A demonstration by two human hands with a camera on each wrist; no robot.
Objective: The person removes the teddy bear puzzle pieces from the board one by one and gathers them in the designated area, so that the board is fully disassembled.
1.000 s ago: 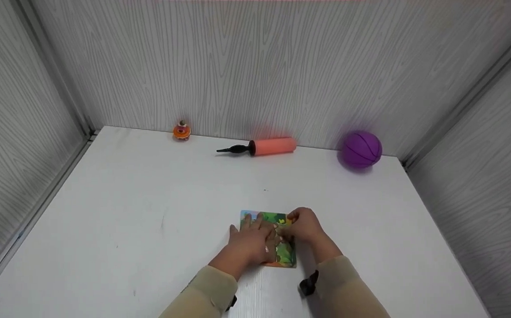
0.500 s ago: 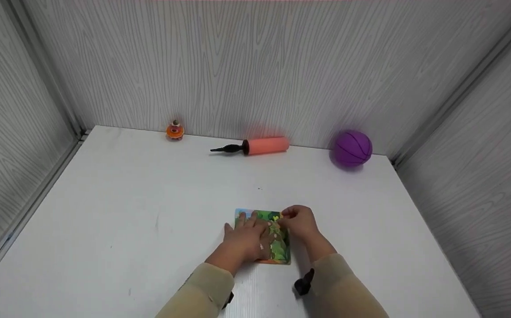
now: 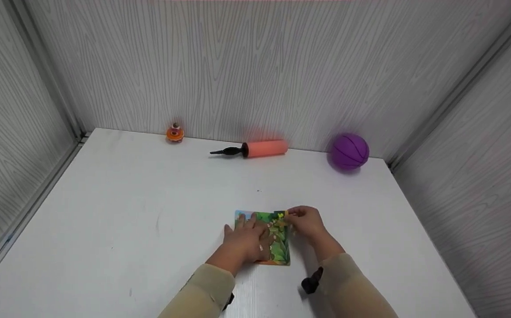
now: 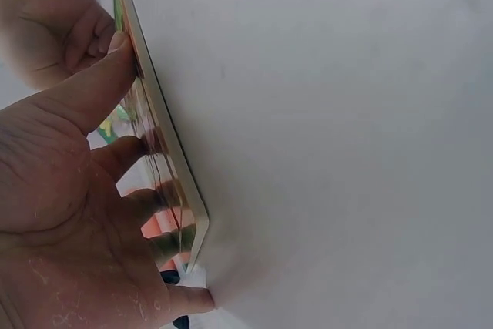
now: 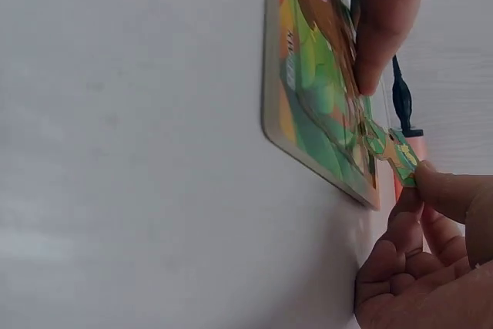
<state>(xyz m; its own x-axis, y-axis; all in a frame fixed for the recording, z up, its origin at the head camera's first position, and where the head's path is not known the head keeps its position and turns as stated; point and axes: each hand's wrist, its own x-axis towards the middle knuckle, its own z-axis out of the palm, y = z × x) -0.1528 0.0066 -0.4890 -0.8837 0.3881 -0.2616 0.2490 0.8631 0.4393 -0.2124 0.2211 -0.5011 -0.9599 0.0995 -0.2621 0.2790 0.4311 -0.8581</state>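
Observation:
A colourful jigsaw puzzle [image 3: 278, 252] with a green picture lies flat on the white table near its middle. My left hand [image 3: 242, 242] rests on it with fingers spread, covering much of its left part. In the left wrist view, that hand's thumb and fingertips touch the picture, and the little finger reaches past the board's edge. At the upper right corner my right hand [image 3: 307, 224] pinches a puzzle piece [image 5: 404, 158] between thumb and fingers. The right wrist view has this piece tilted up from the board; whether its inner end still touches the board is unclear.
Along the back wall stand a small orange toy figure [image 3: 175, 133], a hand pump [image 3: 264, 149] with a coral barrel and black nozzle, and a purple ball [image 3: 348, 152]. Grey wood-grain panels close off the back and both sides.
My right hand has shifted slightly right, and the pinched piece now shows more at the puzzle's upper right corner. The left hand stays spread on the puzzle. The head view has shifted a little.

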